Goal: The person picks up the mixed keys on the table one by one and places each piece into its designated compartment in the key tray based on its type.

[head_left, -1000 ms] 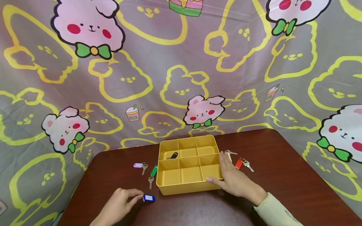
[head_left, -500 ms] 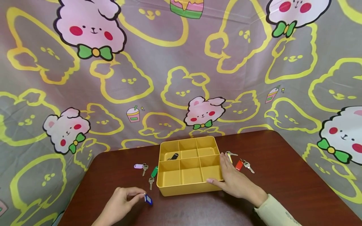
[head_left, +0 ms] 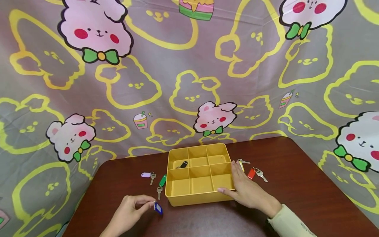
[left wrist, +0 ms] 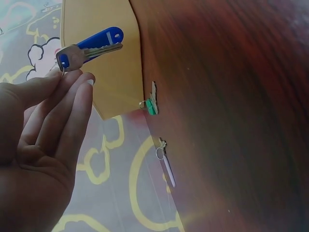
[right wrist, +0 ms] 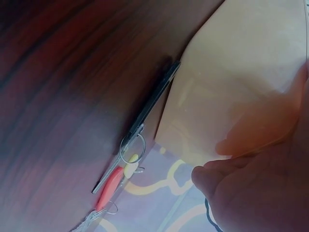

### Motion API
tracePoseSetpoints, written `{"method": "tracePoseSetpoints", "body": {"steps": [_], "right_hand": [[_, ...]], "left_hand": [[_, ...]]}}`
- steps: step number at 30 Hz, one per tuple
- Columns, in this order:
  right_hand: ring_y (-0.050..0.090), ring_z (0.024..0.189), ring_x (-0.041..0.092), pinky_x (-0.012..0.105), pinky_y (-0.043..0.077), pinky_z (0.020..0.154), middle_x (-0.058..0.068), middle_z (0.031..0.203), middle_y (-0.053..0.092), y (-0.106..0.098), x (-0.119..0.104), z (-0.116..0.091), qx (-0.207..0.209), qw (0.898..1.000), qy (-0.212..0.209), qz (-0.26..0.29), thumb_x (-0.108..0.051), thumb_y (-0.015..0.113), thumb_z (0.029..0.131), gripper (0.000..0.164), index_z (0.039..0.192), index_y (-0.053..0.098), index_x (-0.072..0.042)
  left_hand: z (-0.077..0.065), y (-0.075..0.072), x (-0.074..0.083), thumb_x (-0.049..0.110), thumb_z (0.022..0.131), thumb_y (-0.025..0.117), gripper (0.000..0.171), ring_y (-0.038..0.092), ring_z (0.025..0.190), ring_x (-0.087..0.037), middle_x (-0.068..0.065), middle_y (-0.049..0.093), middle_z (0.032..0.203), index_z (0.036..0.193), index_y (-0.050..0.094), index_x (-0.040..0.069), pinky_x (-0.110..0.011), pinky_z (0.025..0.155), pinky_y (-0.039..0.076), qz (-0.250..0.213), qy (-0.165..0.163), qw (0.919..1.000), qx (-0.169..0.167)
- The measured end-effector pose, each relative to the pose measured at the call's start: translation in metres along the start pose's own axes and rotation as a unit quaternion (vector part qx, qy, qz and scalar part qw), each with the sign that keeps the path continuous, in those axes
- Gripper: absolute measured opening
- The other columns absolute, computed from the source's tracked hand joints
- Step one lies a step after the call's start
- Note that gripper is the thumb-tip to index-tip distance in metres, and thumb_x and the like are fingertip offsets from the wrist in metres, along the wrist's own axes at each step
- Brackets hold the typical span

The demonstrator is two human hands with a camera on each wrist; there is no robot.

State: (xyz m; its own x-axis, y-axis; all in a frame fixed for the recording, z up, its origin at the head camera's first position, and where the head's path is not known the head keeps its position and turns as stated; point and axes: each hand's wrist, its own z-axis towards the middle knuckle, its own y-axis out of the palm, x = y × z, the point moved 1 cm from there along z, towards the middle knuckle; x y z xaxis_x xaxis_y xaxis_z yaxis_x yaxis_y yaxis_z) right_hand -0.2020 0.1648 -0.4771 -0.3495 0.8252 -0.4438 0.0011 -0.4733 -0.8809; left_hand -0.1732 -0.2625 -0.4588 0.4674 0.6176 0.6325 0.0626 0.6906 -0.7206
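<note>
My left hand (head_left: 130, 209) pinches the ring of a blue key tag (head_left: 158, 208) between thumb and fingertips, just in front of the box's near left corner. In the left wrist view, a metal key (left wrist: 72, 58) hangs with that tag. The yellow box (head_left: 201, 199) has several compartments. A black key tag (head_left: 184, 164) lies in its back left one. My right hand (head_left: 251, 192) rests against the box's right side, fingers straight, thumb by the front rim. Another black key tag (right wrist: 152, 104) with a ring lies beside the box in the right wrist view, hidden from the head view.
Left of the box lie a green key tag (head_left: 163, 180) and a lilac key tag (head_left: 145, 174), each with a key. A red key tag (head_left: 251, 173) and a yellow key tag (head_left: 241, 165) lie to its right. Behind the brown table (head_left: 302, 184) hangs a patterned cloth (head_left: 254, 82).
My left hand has shifted slightly right with the blue key tag. The tag has swung from nearly level to a downward tilt. My right hand stays at the box.
</note>
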Motion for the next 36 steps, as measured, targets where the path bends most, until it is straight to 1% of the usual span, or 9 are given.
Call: {"method": "tracePoseSetpoints", "body": {"steps": [4,9,15,20,25,28,32,36], "right_hand": [[0.019,0.160,0.050,0.062,0.030,0.126,0.035,0.171,0.012,0.001,0.000,0.000,-0.002,1.000,0.000,-0.001,-0.076,0.054,0.095,0.118,0.162,0.017,0.014],[0.017,0.161,0.049,0.062,0.030,0.126,0.034,0.172,0.010,-0.002,0.000,-0.001,-0.007,1.000,0.003,0.000,-0.077,0.052,0.095,0.118,0.162,0.017,0.013],[0.016,0.161,0.049,0.062,0.030,0.126,0.033,0.172,0.010,-0.003,0.000,-0.001,-0.009,1.000,0.004,0.002,-0.078,0.051,0.095,0.118,0.162,0.016,0.013],[0.017,0.161,0.049,0.062,0.029,0.126,0.034,0.172,0.010,-0.001,0.000,-0.001,-0.008,1.000,0.004,0.001,-0.079,0.051,0.095,0.119,0.162,0.015,0.013],[0.017,0.161,0.049,0.062,0.029,0.127,0.034,0.172,0.010,0.000,0.001,0.000,-0.009,1.000,0.004,0.000,-0.078,0.051,0.095,0.119,0.162,0.015,0.013],[0.016,0.161,0.049,0.062,0.029,0.127,0.033,0.172,0.010,0.000,0.000,0.000,-0.009,1.000,0.004,0.002,-0.078,0.051,0.095,0.119,0.163,0.015,0.013],[0.015,0.161,0.049,0.063,0.029,0.127,0.033,0.172,0.010,0.000,0.001,-0.001,-0.010,1.000,0.004,0.006,-0.079,0.051,0.095,0.119,0.163,0.015,0.012],[0.015,0.161,0.049,0.063,0.029,0.127,0.034,0.172,0.010,-0.001,0.001,-0.001,-0.010,1.000,0.003,0.005,-0.079,0.051,0.095,0.119,0.163,0.016,0.012]], "left_hand": [[0.001,0.002,0.002,0.018,0.098,0.075,0.008,0.073,0.080,0.004,0.008,0.082,0.089,0.097,0.083,0.020,-0.017,0.063,0.058,-0.009,0.011,0.9999,0.009],[0.003,0.002,0.005,0.018,0.098,0.075,0.008,0.072,0.079,0.004,0.006,0.082,0.089,0.098,0.083,0.018,-0.018,0.061,0.057,-0.027,0.009,0.9996,0.008],[0.006,0.002,0.008,0.016,0.098,0.075,0.008,0.073,0.078,0.001,0.005,0.083,0.089,0.099,0.082,0.017,-0.017,0.062,0.058,-0.039,0.008,0.9990,0.018],[0.007,0.002,0.011,0.017,0.098,0.074,0.008,0.074,0.079,0.002,0.004,0.083,0.090,0.100,0.082,0.016,-0.017,0.064,0.059,-0.055,-0.001,0.9983,0.020],[0.007,0.003,0.014,0.014,0.098,0.074,0.009,0.073,0.079,0.005,0.002,0.083,0.091,0.101,0.083,0.014,-0.018,0.065,0.059,-0.068,-0.020,0.9973,0.021],[0.008,0.003,0.015,0.013,0.098,0.074,0.009,0.074,0.080,0.002,0.002,0.083,0.092,0.101,0.083,0.013,-0.019,0.065,0.060,-0.074,-0.028,0.9966,0.025],[0.011,0.002,0.018,0.015,0.098,0.075,0.009,0.077,0.081,-0.003,0.002,0.084,0.092,0.102,0.083,0.014,-0.020,0.067,0.061,-0.083,-0.040,0.9954,0.027],[0.014,0.000,0.021,0.016,0.097,0.075,0.010,0.078,0.081,-0.006,0.001,0.084,0.093,0.103,0.083,0.014,-0.022,0.068,0.062,-0.090,-0.049,0.9944,0.028]]}}
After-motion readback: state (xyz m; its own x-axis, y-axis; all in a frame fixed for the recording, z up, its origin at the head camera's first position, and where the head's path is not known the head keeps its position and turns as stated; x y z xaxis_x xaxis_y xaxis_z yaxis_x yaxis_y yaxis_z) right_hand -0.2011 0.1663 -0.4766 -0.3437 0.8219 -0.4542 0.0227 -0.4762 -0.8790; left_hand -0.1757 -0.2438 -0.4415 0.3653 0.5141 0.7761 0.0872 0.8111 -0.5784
